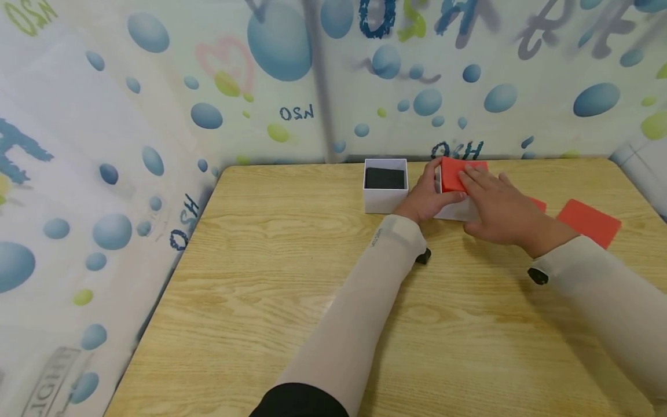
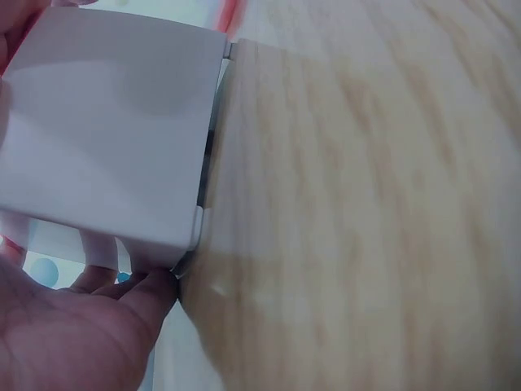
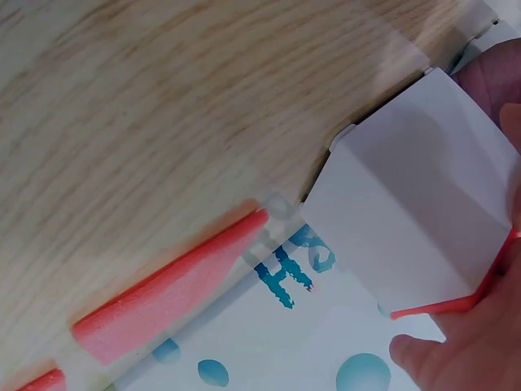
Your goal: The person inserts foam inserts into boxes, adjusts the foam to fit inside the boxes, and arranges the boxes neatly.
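A white box (image 1: 454,209) stands near the table's back edge, with a red flat piece (image 1: 452,174) over its top. My left hand (image 1: 424,197) grips the box at its left side, thumb across the front; in the left wrist view its fingers bend against the white box (image 2: 114,122). My right hand (image 1: 502,208) lies over the top right, its fairly straight fingers pressing on the red piece. In the right wrist view a red edge shows along the rim of the white box (image 3: 423,195). Whatever is inside this box is hidden.
Left of the hands stands a second white box (image 1: 384,201), its top uncovered and a black item (image 1: 384,178) inside. To the right lie a red flat piece (image 1: 589,223) and another red piece (image 1: 538,203), partly hidden by my right hand. A printed curtain (image 1: 354,92) hangs behind the wooden table (image 1: 250,260).
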A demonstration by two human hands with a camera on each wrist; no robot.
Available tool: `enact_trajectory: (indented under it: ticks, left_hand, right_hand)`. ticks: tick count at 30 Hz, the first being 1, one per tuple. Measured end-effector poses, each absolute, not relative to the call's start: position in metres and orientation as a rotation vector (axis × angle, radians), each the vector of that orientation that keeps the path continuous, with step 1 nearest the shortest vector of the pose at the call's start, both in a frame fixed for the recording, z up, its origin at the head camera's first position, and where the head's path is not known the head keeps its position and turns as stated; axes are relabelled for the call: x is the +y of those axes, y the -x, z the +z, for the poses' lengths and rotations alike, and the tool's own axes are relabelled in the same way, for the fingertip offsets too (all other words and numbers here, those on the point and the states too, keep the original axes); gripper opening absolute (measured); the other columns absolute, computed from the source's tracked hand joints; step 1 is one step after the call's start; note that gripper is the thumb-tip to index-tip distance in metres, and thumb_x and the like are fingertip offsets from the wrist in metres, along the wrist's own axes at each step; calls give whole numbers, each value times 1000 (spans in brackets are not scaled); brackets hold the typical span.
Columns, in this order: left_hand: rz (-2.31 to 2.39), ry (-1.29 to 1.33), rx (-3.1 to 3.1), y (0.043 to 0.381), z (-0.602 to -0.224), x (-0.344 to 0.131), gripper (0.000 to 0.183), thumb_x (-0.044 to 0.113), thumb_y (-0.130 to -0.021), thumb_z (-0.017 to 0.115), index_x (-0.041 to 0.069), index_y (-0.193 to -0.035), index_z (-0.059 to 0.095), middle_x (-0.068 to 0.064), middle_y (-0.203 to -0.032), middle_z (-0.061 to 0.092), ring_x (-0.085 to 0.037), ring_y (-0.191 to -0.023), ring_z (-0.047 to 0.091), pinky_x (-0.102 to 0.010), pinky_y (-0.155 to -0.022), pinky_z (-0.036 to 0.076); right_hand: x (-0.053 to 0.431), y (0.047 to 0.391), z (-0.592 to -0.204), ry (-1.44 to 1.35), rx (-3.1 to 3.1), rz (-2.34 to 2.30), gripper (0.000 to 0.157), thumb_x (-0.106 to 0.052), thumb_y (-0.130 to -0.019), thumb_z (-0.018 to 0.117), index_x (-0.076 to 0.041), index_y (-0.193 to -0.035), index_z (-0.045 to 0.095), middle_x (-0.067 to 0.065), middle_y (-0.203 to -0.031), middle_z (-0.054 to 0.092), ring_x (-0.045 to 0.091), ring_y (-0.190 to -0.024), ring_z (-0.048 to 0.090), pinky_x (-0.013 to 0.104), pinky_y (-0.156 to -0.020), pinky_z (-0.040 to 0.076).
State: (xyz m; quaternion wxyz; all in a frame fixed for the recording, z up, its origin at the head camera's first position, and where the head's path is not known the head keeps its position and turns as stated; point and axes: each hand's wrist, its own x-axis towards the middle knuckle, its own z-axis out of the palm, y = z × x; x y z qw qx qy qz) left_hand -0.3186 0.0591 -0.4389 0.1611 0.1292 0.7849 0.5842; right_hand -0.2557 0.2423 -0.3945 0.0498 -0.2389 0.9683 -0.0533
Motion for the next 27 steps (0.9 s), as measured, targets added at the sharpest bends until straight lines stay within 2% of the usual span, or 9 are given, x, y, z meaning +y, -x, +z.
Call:
enact_trajectory:
  ticks: [10, 27]
  left_hand:
    - [1697, -366, 2203, 318, -438, 60, 95, 25, -94, 81, 36, -166, 19, 6, -165, 41, -11, -139, 49, -28, -117, 42]
    - [1657, -366, 2250, 317, -437, 59, 94, 29, -95, 81, 39, -165, 19, 7, -167, 38, -13, -145, 45, -32, -120, 40]
  right_hand:
    - [237, 254, -395, 718, 2925, -165, 99, -29, -90, 74, 7, -164, 18, 29, -172, 17, 48, -159, 16, 75, -121, 15]
    - [237, 254, -400, 724, 2969, -174, 98, -27, -88, 76, 6, -164, 23, 28, -171, 22, 47, -158, 20, 74, -121, 17]
